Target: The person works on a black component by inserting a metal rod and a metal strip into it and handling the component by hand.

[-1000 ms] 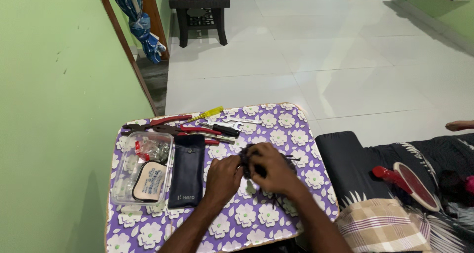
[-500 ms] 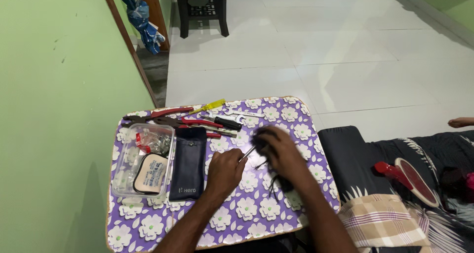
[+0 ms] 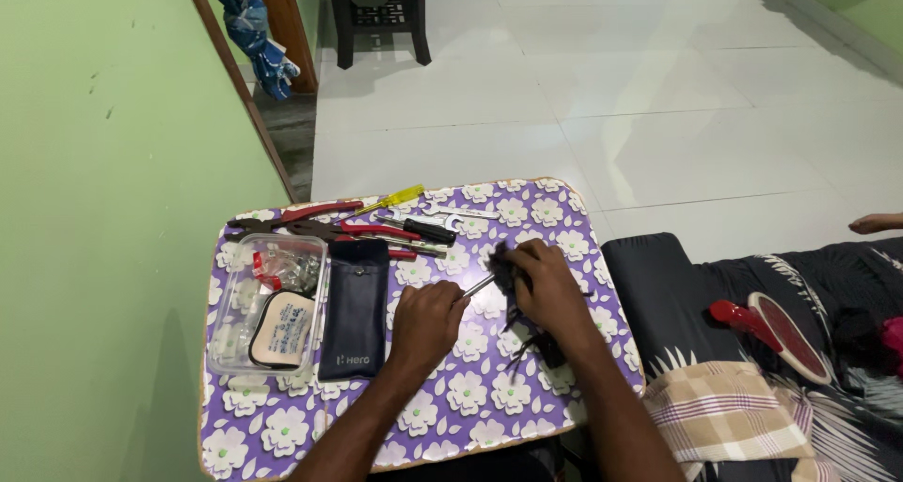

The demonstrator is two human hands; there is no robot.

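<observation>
We see the left hand [image 3: 425,322] closed around a thin metal tool [image 3: 478,285], its fingers curled tight on the handle end, the tip pointing toward a small black part [image 3: 505,268] near the middle of the desk [image 3: 527,397]. The right hand [image 3: 546,284] presses down on that part, fingers bent over it and gripping; dark wires [image 3: 527,346] trail from under the palm toward the near edge. We judge the part light and rigid, the wires soft and easy to snag, so hold is best taken on the body, not on the leads. The tool looks stiff and slim, likely slippery if held near the tip. Count: one black part, one thin tool in hand, one dark pouch [image 3: 356,308], one clear box [image 3: 270,303] of small pieces. At the far edge lies a cluster of tools: red-handled pliers [image 3: 315,214], one yellow-handled screwdriver [image 3: 390,201], one spanner [image 3: 451,217]; the exact number in the cluster we cannot tell.
</observation>
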